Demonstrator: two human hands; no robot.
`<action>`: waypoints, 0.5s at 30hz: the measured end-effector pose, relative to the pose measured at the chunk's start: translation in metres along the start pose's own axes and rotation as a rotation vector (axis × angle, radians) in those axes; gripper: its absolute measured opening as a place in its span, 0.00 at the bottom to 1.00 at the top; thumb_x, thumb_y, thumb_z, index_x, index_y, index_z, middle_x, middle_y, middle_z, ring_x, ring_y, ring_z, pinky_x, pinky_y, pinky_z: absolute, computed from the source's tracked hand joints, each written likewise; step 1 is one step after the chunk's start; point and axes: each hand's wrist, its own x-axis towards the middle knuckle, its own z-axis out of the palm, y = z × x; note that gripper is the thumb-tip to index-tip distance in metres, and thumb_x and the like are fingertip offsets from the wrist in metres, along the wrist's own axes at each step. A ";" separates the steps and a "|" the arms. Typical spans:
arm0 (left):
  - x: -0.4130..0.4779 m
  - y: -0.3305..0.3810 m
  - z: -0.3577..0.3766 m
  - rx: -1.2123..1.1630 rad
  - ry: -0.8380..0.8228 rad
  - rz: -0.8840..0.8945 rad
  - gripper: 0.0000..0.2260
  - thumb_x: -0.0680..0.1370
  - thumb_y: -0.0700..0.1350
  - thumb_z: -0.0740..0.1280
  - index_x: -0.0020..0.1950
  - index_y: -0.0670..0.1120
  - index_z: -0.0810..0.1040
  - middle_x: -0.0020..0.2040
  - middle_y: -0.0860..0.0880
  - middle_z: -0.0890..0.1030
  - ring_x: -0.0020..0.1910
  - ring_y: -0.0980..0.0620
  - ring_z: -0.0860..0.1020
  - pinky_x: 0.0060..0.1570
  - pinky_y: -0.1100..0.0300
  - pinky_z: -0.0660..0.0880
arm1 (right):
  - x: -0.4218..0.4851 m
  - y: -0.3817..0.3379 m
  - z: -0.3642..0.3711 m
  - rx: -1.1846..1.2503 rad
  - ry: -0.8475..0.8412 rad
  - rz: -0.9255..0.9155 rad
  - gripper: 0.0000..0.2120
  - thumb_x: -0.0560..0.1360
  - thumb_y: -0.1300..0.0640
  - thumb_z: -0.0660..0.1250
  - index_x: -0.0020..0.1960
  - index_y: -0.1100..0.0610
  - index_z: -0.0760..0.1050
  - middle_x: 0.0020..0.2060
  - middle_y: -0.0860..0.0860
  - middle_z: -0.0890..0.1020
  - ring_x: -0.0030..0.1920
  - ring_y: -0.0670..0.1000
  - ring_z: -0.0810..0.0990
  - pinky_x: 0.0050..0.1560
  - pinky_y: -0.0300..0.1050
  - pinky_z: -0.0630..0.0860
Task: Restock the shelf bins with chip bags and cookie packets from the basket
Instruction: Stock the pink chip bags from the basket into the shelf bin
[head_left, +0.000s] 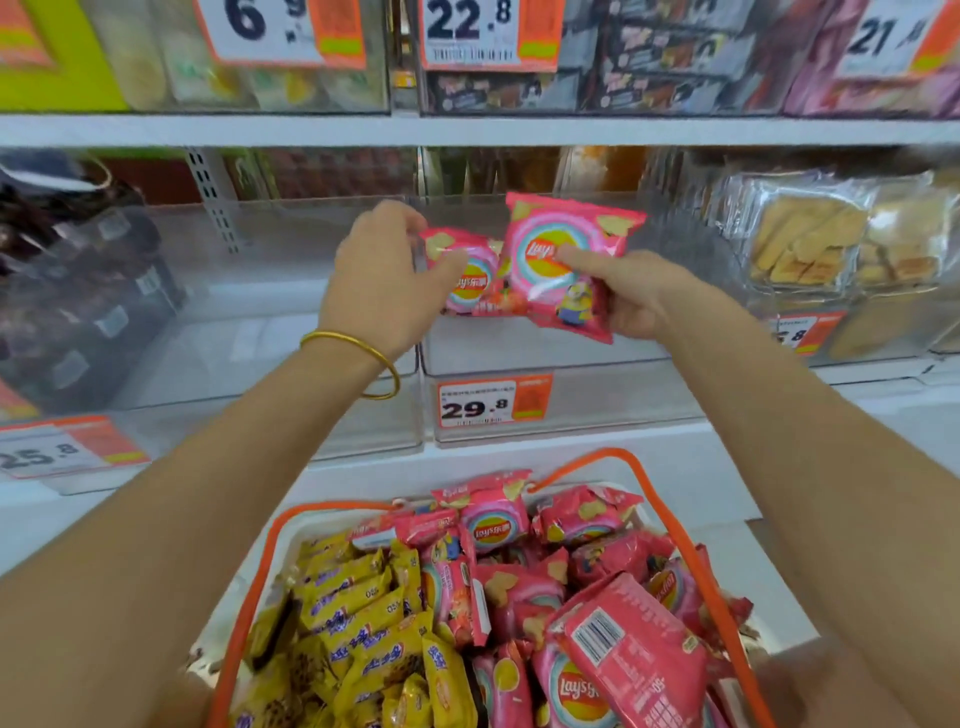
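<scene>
My left hand (382, 280) grips a small pink chip bag (470, 275), and my right hand (631, 293) pinches a second, larger-looking pink chip bag (558, 260) by its lower right side. Both bags hang side by side over the clear shelf bin (545, 358) tagged 29.8. Below, a white basket (249, 587) with orange handles (670, 514) holds several pink chip bags (597, 587) on the right and several yellow cookie packets (353, 618) on the left.
A clear bin (218, 332) stands to the left of the 29.8 bin, then a bin of dark packets (78, 291). At right is a bin of wrapped biscuits (831, 239). An upper shelf (467, 130) carries more stocked bins and price tags.
</scene>
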 end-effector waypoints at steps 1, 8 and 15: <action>0.008 -0.006 0.003 0.093 -0.007 0.039 0.21 0.74 0.53 0.69 0.62 0.42 0.72 0.58 0.43 0.75 0.58 0.44 0.73 0.59 0.53 0.68 | 0.013 0.004 0.004 -0.051 -0.009 0.017 0.08 0.73 0.61 0.70 0.51 0.62 0.77 0.48 0.59 0.83 0.31 0.49 0.82 0.35 0.48 0.81; 0.019 -0.028 0.031 0.250 -0.248 0.079 0.29 0.74 0.46 0.69 0.71 0.39 0.63 0.71 0.40 0.63 0.73 0.44 0.59 0.66 0.58 0.55 | 0.079 0.029 0.036 -0.374 -0.048 0.052 0.13 0.69 0.60 0.75 0.50 0.55 0.75 0.42 0.49 0.82 0.38 0.46 0.78 0.34 0.42 0.73; 0.021 -0.036 0.034 0.245 -0.244 0.126 0.28 0.74 0.43 0.67 0.73 0.40 0.61 0.73 0.40 0.62 0.75 0.44 0.55 0.70 0.56 0.55 | 0.120 0.041 0.044 -0.447 -0.030 0.005 0.30 0.66 0.68 0.76 0.64 0.59 0.69 0.58 0.55 0.78 0.58 0.56 0.77 0.57 0.54 0.77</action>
